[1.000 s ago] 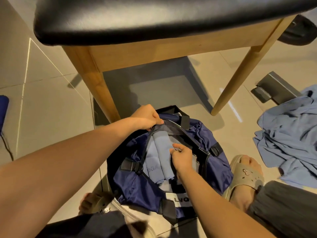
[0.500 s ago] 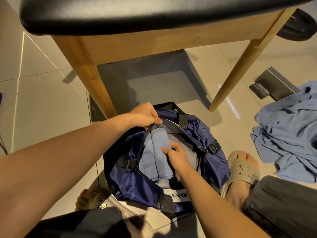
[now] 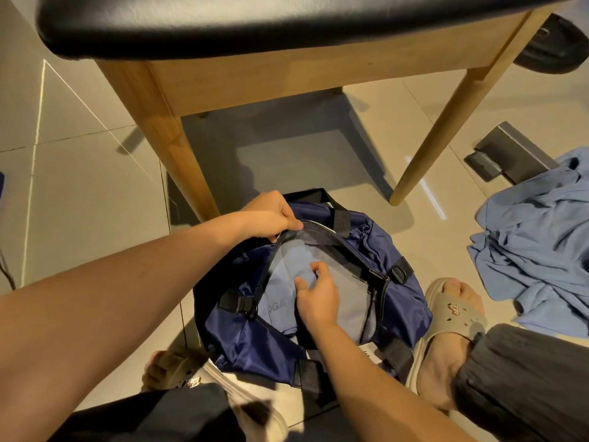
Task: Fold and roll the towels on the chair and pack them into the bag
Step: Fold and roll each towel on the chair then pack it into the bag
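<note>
The dark blue bag (image 3: 251, 342) sits on the floor (image 3: 95, 218) in front of the wooden chair (image 3: 255, 81), between the person's feet. The left hand (image 3: 271, 218) pinches the far rim of the bag and holds it up. The right hand (image 3: 317, 298) is inside the bag, with its fingers curled on a light blue towel (image 3: 280, 282) that lies in there. More light blue cloth (image 3: 535, 250) lies in a heap on the floor to the right, well apart from the bag.
</note>
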